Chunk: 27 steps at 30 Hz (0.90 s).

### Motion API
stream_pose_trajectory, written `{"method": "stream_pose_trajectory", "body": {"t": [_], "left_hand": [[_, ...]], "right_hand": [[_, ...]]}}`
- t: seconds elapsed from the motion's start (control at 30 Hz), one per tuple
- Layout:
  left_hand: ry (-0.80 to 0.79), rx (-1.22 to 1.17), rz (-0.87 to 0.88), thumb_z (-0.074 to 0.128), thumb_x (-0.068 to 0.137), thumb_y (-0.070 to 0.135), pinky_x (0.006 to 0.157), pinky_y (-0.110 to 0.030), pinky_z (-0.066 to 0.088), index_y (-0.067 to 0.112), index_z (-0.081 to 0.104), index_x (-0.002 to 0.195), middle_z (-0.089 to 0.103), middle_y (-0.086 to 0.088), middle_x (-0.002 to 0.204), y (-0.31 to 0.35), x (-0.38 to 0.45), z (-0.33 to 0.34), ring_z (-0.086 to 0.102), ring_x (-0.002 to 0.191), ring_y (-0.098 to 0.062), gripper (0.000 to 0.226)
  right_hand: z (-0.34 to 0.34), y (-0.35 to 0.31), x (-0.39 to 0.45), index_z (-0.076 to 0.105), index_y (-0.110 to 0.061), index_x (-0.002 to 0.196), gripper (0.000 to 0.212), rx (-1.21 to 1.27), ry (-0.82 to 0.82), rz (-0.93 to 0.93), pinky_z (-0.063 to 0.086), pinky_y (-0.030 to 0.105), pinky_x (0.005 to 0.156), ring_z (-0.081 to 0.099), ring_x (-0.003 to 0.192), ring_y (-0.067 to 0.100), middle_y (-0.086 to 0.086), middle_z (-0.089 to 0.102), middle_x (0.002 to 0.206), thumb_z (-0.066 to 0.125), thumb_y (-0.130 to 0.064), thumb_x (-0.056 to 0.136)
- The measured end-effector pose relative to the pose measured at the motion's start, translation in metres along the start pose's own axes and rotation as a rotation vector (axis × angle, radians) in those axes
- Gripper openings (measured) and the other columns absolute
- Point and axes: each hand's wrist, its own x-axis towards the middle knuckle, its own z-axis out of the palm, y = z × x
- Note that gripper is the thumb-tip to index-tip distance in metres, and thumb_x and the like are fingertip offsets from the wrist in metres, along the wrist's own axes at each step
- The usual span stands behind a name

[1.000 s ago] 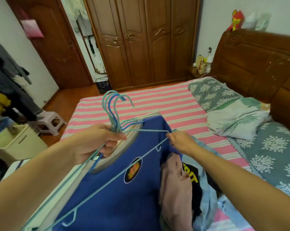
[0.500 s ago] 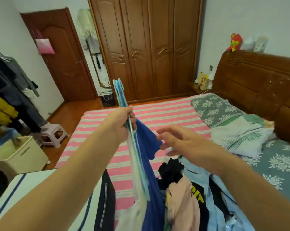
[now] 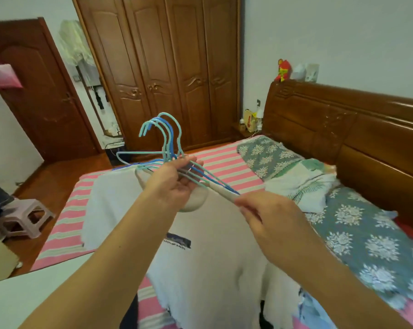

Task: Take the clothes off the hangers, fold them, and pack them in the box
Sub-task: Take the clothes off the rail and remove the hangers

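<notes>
Holding a bunch of hangers [image 3: 164,148] in my left hand [image 3: 174,184], I curl the fingers around their necks above the bed [image 3: 224,160]. My right hand [image 3: 269,219] pinches the shoulder of the white shirt [image 3: 200,257], which hangs on one of them. I judge the task is at an early stage: this shirt is not yet off its hanger, nothing here is folded, and I see no box in this view.
</notes>
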Motion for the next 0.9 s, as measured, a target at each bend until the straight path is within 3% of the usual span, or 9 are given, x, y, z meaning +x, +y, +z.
{"method": "stream_pose_trajectory", "body": {"t": [0.1,0.17,0.23,0.37,0.5,0.63,0.73,0.83,0.9], "left_hand": [[-0.009,0.051,0.012,0.06,0.099,0.004,0.081,-0.042,0.06,0.002,0.067,0.099,0.076,-0.014,0.077,-0.009,-0.003,-0.013,0.073,0.088,-0.026,0.007],[-0.02,0.029,0.011,0.061,0.098,0.004,0.073,-0.04,0.064,0.003,0.067,0.1,0.077,-0.013,0.088,-0.014,-0.003,-0.027,0.076,0.089,-0.025,0.006],[-0.031,-0.005,0.01,0.062,0.097,0.005,0.07,-0.038,0.065,0.004,0.069,0.1,0.078,-0.011,0.096,-0.022,-0.004,-0.04,0.076,0.094,-0.024,0.008],[-0.014,-0.078,0.03,0.062,0.097,0.004,0.077,-0.041,0.064,0.004,0.07,0.101,0.077,-0.012,0.104,-0.038,-0.008,-0.052,0.076,0.098,-0.028,0.009],[0.072,-0.147,0.078,0.066,0.094,0.001,0.072,-0.041,0.065,0.004,0.07,0.102,0.076,-0.011,0.095,-0.052,-0.012,-0.059,0.077,0.091,-0.027,0.009],[0.085,-0.12,0.083,0.066,0.094,0.001,0.07,-0.041,0.065,0.005,0.068,0.096,0.073,-0.012,0.087,-0.066,-0.016,-0.064,0.075,0.087,-0.027,0.005],[0.079,-0.088,0.07,0.065,0.094,0.001,0.067,-0.038,0.065,0.006,0.068,0.093,0.073,-0.011,0.085,-0.073,-0.019,-0.068,0.075,0.087,-0.025,0.006],[0.096,-0.09,0.068,0.064,0.093,-0.001,0.065,-0.037,0.064,0.005,0.068,0.093,0.074,-0.011,0.087,-0.079,-0.017,-0.075,0.076,0.085,-0.024,0.007],[0.115,-0.111,0.083,0.065,0.093,0.0,0.069,-0.039,0.065,0.005,0.068,0.093,0.075,-0.013,0.09,-0.079,-0.014,-0.082,0.077,0.085,-0.024,0.006]], "right_hand": [[0.005,0.033,0.014,0.073,-0.024,0.105,0.015,0.05,0.037,0.102,0.047,0.024,0.075,0.058,0.08,0.002,-0.01,0.067,0.093,0.06,-0.019,0.099],[0.005,0.045,0.017,0.07,-0.029,0.104,0.01,0.096,-0.07,0.125,0.044,0.02,0.065,0.058,0.068,-0.002,-0.015,0.064,0.081,0.064,-0.025,0.097],[0.008,0.047,0.013,0.066,-0.03,0.102,0.011,0.04,-0.152,0.049,0.043,0.021,0.062,0.055,0.065,0.001,-0.018,0.057,0.076,0.07,-0.03,0.093],[0.022,0.041,0.001,0.064,-0.028,0.094,0.01,-0.077,-0.079,-0.221,0.048,0.034,0.06,0.048,0.066,0.008,-0.014,0.058,0.09,0.073,-0.028,0.088],[0.037,0.04,-0.008,0.073,-0.028,0.097,0.013,-0.071,-0.07,-0.179,0.052,0.038,0.063,0.061,0.073,0.018,-0.01,0.065,0.087,0.072,-0.03,0.084],[0.05,0.037,-0.014,0.076,-0.025,0.101,0.021,-0.009,-0.074,-0.173,0.043,0.025,0.061,0.057,0.069,0.013,-0.008,0.063,0.084,0.077,-0.026,0.08],[0.061,0.035,-0.017,0.079,-0.022,0.09,0.009,0.135,-0.063,-0.05,0.033,0.011,0.065,0.051,0.068,0.003,-0.012,0.062,0.077,0.079,-0.022,0.08],[0.066,0.04,-0.022,0.08,-0.02,0.081,0.007,0.256,-0.048,0.149,0.037,0.008,0.064,0.057,0.071,-0.003,-0.018,0.06,0.072,0.083,-0.015,0.078],[0.065,0.048,-0.03,0.078,-0.02,0.078,0.007,0.204,-0.067,0.171,0.037,0.009,0.063,0.056,0.069,-0.003,-0.019,0.058,0.071,0.083,-0.016,0.079]]}}
